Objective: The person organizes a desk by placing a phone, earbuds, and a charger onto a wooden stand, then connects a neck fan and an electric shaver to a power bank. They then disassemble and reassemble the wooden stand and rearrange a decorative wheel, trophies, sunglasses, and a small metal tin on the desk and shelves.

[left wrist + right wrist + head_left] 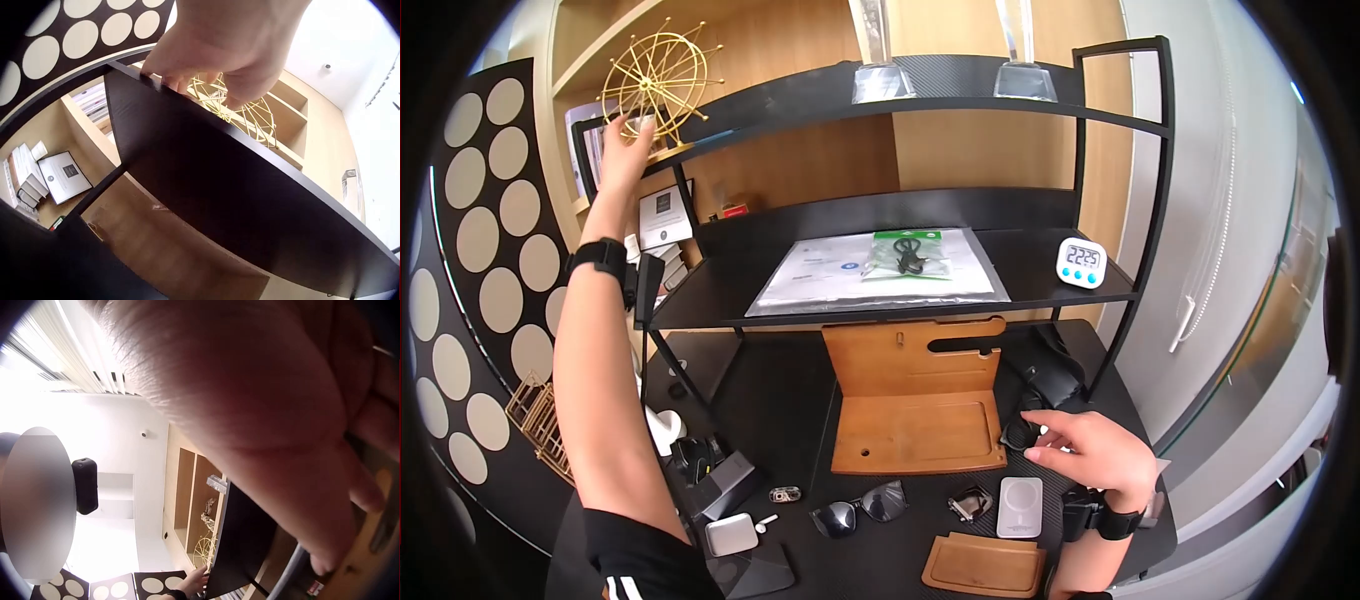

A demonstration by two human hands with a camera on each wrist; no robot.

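Observation:
A gold Ferris wheel ornament [647,85] stands at the left end of the upper black shelf [800,112]. My left hand [627,150] holds it low at its base, thumb and fingers on either side. In the left wrist view, the left hand [228,47] reaches over the shelf edge, partly covering the gold wires. My right hand [1095,450] hovers over the desk's right side, thumb and fingers loosely bent and apart. Its fingertips are close to a dark coiled item [1020,432] beside the brown wooden stand [915,425]. A small white spot shows between those fingers.
Sunglasses [860,510], a white earbud case [731,535], a white power bank [1020,507] and a wooden tray [985,565] lie along the desk's front. A white timer [1081,263] and plastic-wrapped papers [810,275] sit on the middle shelf. Crystal trophies [882,80] stand above.

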